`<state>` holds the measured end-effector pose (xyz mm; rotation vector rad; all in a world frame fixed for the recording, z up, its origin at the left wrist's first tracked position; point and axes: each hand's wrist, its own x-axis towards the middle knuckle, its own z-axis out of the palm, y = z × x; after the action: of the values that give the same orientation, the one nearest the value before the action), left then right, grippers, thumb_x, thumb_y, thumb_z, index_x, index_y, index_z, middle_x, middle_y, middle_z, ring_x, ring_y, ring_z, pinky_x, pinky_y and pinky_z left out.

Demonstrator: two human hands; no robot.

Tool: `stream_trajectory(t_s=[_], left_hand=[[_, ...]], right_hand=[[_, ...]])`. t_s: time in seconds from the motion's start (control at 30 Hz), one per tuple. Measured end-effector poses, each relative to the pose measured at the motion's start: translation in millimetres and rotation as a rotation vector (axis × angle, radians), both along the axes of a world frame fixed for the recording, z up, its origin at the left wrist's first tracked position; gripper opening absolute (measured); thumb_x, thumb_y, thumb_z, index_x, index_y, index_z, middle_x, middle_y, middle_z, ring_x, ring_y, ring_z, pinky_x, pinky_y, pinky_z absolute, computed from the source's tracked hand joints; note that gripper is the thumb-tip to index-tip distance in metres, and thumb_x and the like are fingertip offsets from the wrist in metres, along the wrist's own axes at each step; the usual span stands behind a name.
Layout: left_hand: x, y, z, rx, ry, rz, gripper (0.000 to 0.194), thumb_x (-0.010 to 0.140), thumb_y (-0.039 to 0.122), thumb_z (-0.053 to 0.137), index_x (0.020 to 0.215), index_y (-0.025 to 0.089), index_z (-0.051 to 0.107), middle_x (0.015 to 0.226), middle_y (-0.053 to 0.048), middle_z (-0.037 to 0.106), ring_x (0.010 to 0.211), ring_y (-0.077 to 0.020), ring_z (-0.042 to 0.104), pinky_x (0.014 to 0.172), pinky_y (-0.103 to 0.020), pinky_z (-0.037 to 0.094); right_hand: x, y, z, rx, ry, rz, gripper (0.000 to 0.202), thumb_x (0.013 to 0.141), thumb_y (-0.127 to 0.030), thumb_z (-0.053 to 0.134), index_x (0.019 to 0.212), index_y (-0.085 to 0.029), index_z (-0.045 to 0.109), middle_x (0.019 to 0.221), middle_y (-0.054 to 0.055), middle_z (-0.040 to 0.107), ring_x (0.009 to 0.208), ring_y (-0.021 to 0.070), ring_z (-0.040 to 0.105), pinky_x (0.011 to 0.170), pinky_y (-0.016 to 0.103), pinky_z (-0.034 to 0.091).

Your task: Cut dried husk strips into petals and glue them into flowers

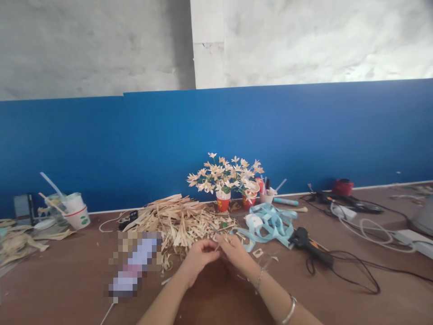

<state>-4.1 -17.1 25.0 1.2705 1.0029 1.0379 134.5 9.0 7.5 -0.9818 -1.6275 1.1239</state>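
My left hand [202, 258] and my right hand [234, 253] meet over the brown table, fingers closed in a pinch and thumbs close together. What they pinch is small and mostly hidden by the fingers. A thin grey pointed thing [214, 229] sticks up beside the right fingertips; whether that hand holds it I cannot tell. Just beyond lies a heap of pale dried husk strips [176, 219], with curled scraps spilling toward my hands. Behind it stand cream husk flowers [223, 174] in a red and white pot [223, 201], with a second red pot [249, 199] alongside.
Light blue ribbon [270, 223] lies tangled on the right, near a black glue gun [309, 246] with its cord. White cables and a power strip [414, 241] are further right. A pixelated phone-like object [135, 266] lies left. A paper cup [77, 217] stands by the blue partition [101, 144].
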Motion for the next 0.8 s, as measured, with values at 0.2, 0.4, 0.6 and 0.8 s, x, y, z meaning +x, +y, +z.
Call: stream_trajectory(t_s=[0.2, 0.4, 0.6, 0.8], left_hand=[[-4, 4, -2.1, 0.04, 0.095, 0.039, 0.02, 0.065, 0.034, 0.064, 0.061, 0.015, 0.062, 0.057, 0.002, 0.057, 0.057, -0.0119, 0.048, 0.062, -0.025, 0.035], [-5, 7, -5.3, 0.135, 0.114, 0.077, 0.014, 0.064, 0.029, 0.065, 0.059, 0.016, 0.062, 0.071, -0.003, 0.062, 0.07, -0.0168, 0.055, 0.069, -0.028, 0.039], [-8, 12, -8.1, 0.25, 0.188, 0.155, 0.008, 0.062, 0.024, 0.066, 0.059, 0.016, 0.064, 0.08, -0.005, 0.062, 0.079, -0.0193, 0.056, 0.074, -0.028, 0.04], [-7, 12, -10.1, 0.1, 0.04, 0.223, 0.019, 0.063, 0.032, 0.066, 0.07, 0.015, 0.061, 0.062, 0.002, 0.057, 0.059, -0.0118, 0.049, 0.059, -0.023, 0.036]], right_hand=[[-1, 1, -4.2, -0.087, 0.028, 0.008, 0.05, 0.079, -0.06, 0.045, 0.052, -0.018, 0.042, 0.046, -0.006, 0.034, 0.045, 0.0075, 0.029, 0.042, 0.02, 0.022], [-1, -1, 0.0, -0.033, 0.007, -0.027, 0.052, 0.081, -0.058, 0.044, 0.048, -0.018, 0.041, 0.042, -0.005, 0.036, 0.043, 0.008, 0.034, 0.044, 0.021, 0.026], [2, 5, 1.4, -0.083, 0.046, -0.064, 0.057, 0.075, -0.067, 0.042, 0.044, -0.019, 0.04, 0.037, -0.004, 0.038, 0.036, 0.0083, 0.036, 0.041, 0.022, 0.028], [4, 8, 1.7, -0.192, 0.154, -0.099, 0.053, 0.072, -0.066, 0.048, 0.049, -0.018, 0.047, 0.04, -0.004, 0.044, 0.038, 0.0083, 0.04, 0.04, 0.021, 0.031]])
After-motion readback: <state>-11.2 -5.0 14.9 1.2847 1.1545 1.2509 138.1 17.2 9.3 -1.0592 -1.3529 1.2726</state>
